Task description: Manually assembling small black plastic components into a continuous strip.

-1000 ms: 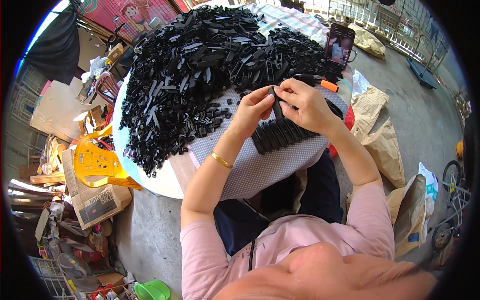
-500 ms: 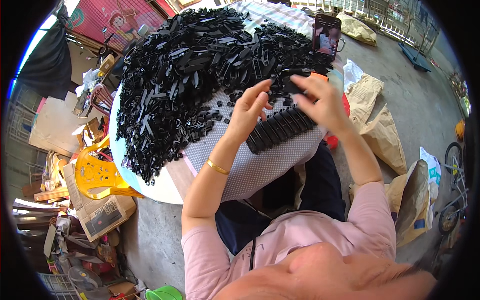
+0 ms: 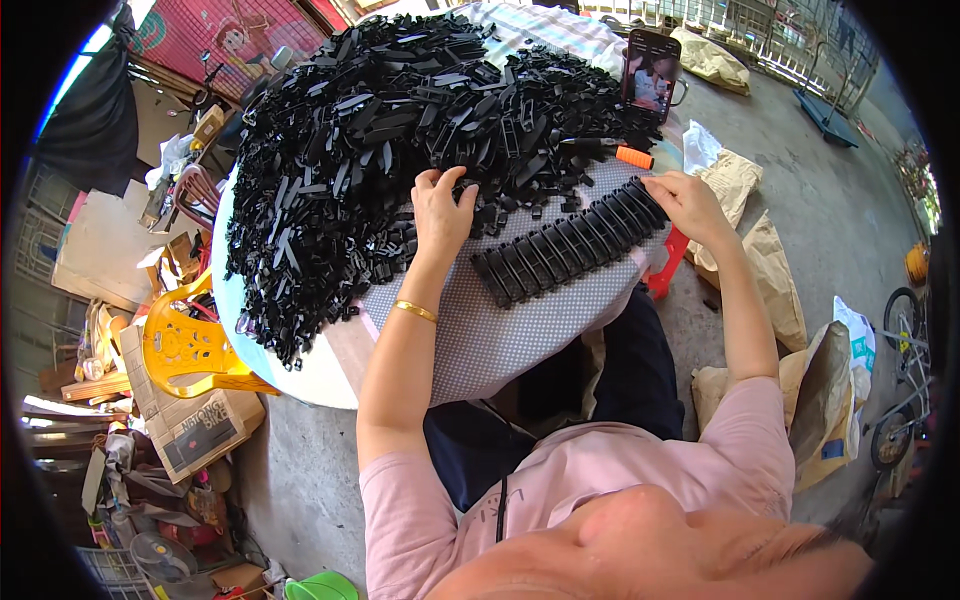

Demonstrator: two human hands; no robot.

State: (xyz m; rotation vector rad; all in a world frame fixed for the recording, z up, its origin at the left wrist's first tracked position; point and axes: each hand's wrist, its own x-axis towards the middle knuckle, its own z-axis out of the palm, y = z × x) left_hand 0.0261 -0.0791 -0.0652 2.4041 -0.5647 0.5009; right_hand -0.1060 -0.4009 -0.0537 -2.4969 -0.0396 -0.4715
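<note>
Left hand (image 3: 442,212) fingers curl into the black plastic clip pile (image 3: 400,130); right hand (image 3: 685,200) fingers pinch the stacked clip row (image 3: 570,250) end near the surface (image 3: 520,330) edge.

We count two hands at work: our left hand (image 3: 442,212) on the edge of the heap, our right hand (image 3: 688,200) at the far end of the row. On the bench (image 3: 500,340) we see one big heap of black plastic pieces (image 3: 400,130), far too many to number. Beside it lies one row of stacked black pieces (image 3: 570,245); we make out roughly a dozen, though the close packing hides the exact figure. We count one phone (image 3: 652,75) standing upright, one orange-handled tool (image 3: 632,157), one gold bangle (image 3: 414,311) and one yellow plastic chair (image 3: 190,345). Brown paper sacks (image 3: 760,270) number at least three.
</note>
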